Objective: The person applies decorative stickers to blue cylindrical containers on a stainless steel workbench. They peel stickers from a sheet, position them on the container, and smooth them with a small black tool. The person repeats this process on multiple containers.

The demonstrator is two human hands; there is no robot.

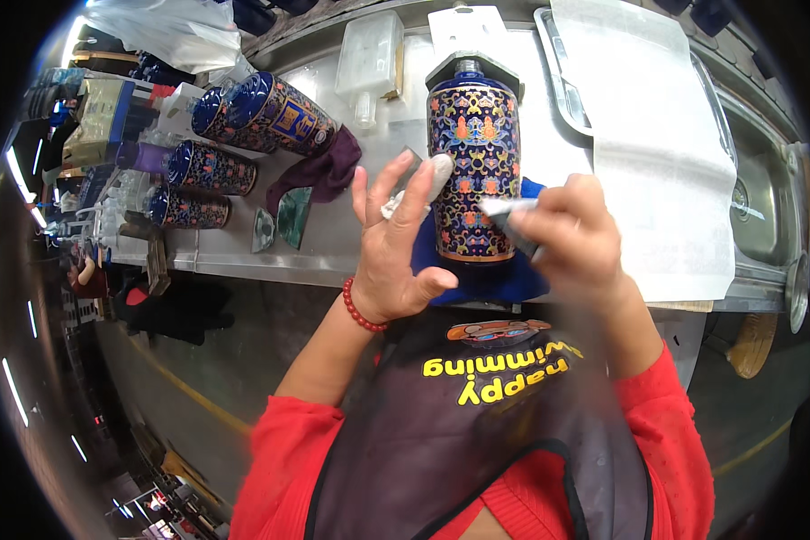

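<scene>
Across a grey worktop [324, 238], patterned bottles [211, 168] were grouped at the left and white paper [661, 207] was spread at the right. Between them, an ornate dark-blue bottle [474, 171] was laid over a blue cloth [504, 286], its neck pointed away from the wearer. Beside it, the left grip [391, 236] was spread, with white material [440, 175] at its fingers; the right grip [576, 232] was closed around a blurred white-and-dark tool [509, 209] near the bottle's right side.

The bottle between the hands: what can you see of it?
The bottle looks glossy, glass or ceramic, dark blue with dense gold and orange floral scrollwork. It lies neck toward the view's top, a dark support there and blue cloth near its base. Left hand and right hand are close; contact is unclear.
</scene>
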